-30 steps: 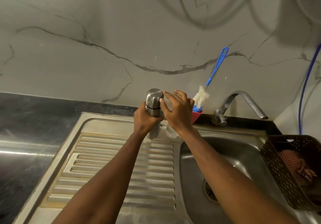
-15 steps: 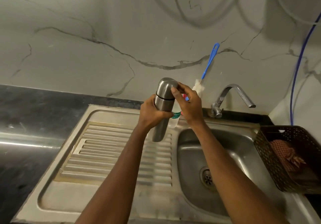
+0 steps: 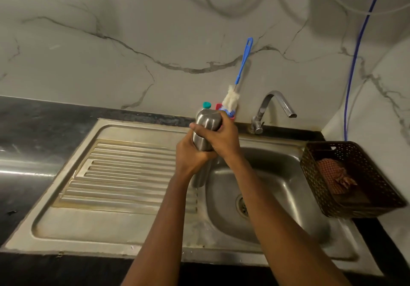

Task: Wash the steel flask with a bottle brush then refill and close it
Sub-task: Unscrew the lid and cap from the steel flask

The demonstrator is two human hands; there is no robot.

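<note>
The steel flask [image 3: 200, 174] is upright in the air over the edge between drainboard and basin. My left hand [image 3: 192, 154] grips its body. My right hand [image 3: 221, 136] is wrapped round its steel cap [image 3: 207, 119] at the top. The bottle brush [image 3: 238, 79], blue handle and white bristles, leans against the wall behind the flask, its head in a red holder [image 3: 218, 106]. The tap [image 3: 275, 106] stands at the back of the basin, and no water runs from it.
The steel sink [image 3: 277, 174] has a ribbed drainboard [image 3: 124, 174] on its left. A teal-capped bottle [image 3: 206, 105] stands behind the flask. A brown perforated basket [image 3: 346, 152] with a checked cloth sits at the right rim. Black counter [image 3: 33, 130] lies to the left.
Both hands brought the flask lower and rightward, toward the basin. My right hand went from touching the cap with its fingertips to wrapping round it.
</note>
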